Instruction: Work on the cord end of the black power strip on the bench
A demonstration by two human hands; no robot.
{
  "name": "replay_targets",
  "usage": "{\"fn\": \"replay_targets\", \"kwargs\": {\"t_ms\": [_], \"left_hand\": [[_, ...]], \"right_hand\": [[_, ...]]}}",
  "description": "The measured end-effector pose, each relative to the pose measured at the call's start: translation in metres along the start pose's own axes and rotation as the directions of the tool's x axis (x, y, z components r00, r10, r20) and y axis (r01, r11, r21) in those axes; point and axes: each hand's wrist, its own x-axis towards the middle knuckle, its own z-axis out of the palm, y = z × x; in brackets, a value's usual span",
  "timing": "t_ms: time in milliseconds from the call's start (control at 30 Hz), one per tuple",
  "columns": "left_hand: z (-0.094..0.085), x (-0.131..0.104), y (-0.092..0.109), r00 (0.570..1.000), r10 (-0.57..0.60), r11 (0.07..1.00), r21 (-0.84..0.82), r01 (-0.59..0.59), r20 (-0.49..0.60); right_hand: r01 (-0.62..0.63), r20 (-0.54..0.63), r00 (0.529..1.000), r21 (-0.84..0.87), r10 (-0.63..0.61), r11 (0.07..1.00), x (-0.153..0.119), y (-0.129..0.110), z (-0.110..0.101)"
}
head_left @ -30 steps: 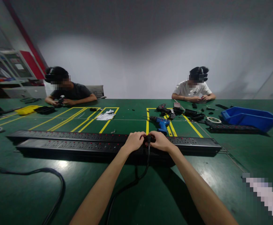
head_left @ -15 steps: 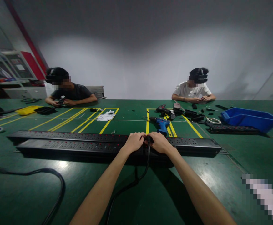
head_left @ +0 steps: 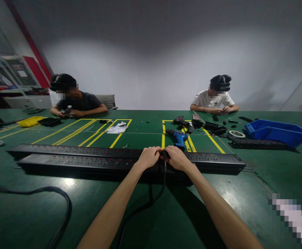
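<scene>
Two black power strips (head_left: 88, 161) lie side by side across the green surface (head_left: 259, 166) in my head view. Above them, the fingers of my right hand (head_left: 177, 157) are curled around a black plug (head_left: 164, 154), its cord (head_left: 163, 184) trailing toward the near side. My left hand (head_left: 148, 157) bends its fingers just beside the plug; I can't tell whether they grip anything. Beyond the strips I see a blue drill (head_left: 179, 136).
</scene>
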Motion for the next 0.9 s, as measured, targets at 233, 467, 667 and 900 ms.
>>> {"fn": "replay_targets", "kwargs": {"t_ms": [233,467,667,900], "left_hand": [[-0.0006,-0.0001,0.0004,1.000,-0.004,1.000,-0.004,0.004,-0.002],[-0.0020,-0.0008,0.0015,1.000,-0.015,1.000,-0.001,0.015,0.002],[-0.0010,-0.0001,0.0007,1.000,-0.008,1.000,0.001,0.008,-0.003],[-0.0003,-0.0013,-0.0002,1.000,-0.015,1.000,0.001,0.015,-0.008]], "right_hand": [[-0.013,0.014,1.000,-0.047,0.013,0.999,-0.0004,-0.0011,-0.0004],[0.023,0.001,1.000,-0.015,-0.023,1.000,-0.0006,-0.0005,0.0005],[0.032,-0.007,0.999,-0.019,-0.032,0.999,-0.0010,-0.0008,0.0011],[0.030,-0.006,1.000,-0.002,-0.030,1.000,0.0001,0.0014,0.0049]]}}
